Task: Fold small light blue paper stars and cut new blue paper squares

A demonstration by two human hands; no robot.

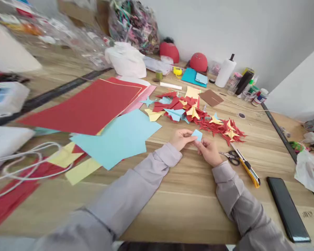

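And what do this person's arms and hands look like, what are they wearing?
The left sleeve and right sleeve are long, greyish-lilac and wrinkled, with wide cuffs. A dark line crosses the left sleeve. The left hand and right hand wear no gloves.

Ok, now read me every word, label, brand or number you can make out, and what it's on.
No text can be read for certain.
Dark mark on the table, right of the black phone: resembles lettering, too blurred.
Labelled white bottle at the back right: too small.
Light blue paper at the left hand and right hand: no writing visible.
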